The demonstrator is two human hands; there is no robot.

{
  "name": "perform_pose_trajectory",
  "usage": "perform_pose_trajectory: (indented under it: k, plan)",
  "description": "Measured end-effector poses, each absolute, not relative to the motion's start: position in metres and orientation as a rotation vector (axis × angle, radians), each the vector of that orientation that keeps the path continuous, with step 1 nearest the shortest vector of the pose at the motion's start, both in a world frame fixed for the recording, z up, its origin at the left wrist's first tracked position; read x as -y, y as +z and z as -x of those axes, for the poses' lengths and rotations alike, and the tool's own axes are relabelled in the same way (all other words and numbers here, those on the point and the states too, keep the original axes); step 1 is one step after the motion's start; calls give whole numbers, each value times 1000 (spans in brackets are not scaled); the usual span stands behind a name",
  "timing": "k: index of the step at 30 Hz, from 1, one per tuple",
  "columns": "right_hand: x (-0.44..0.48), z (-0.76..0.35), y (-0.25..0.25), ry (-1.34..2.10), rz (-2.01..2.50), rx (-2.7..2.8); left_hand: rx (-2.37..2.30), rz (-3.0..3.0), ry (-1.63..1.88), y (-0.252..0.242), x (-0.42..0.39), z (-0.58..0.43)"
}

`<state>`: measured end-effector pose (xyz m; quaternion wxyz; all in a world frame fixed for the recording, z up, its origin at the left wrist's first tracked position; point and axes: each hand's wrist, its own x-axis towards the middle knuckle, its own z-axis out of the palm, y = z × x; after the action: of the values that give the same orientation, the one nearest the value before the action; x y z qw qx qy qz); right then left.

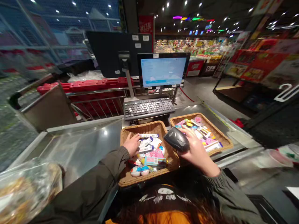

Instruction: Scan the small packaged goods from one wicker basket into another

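My right hand (195,148) is wrapped round a dark handheld barcode scanner (176,138), held over the gap between two wicker baskets. My left hand (132,144) reaches into the left wicker basket (127,180) with its fingers curled on small packets (147,141) at the basket's near-left side. That basket holds several small packets, a pink pack and wrapped sweets. The right wicker basket (227,143) holds several colourful small packs.
Behind the baskets stand a grey keyboard (148,108) and a lit monitor (163,71) on a steel checkout counter (88,143). A red shopping trolley (98,93) is at the back left. A clear plastic bag (25,189) lies at the near left.
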<state>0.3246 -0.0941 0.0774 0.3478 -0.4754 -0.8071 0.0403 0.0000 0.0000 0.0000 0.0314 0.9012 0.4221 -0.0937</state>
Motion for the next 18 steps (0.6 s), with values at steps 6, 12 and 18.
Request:
perform_pose_trajectory:
  k: [6,12,18]
  plan:
    - [109,-360,69,36,1350,1993,-1013,-2936,-25,31,-6,-38]
    - [127,-415,61,-91,1477,1889,-832,-2992,146,58,-33,-131]
    - [139,-474,62,-175,1662,1743,-919,-2973,24,44,-66,-236]
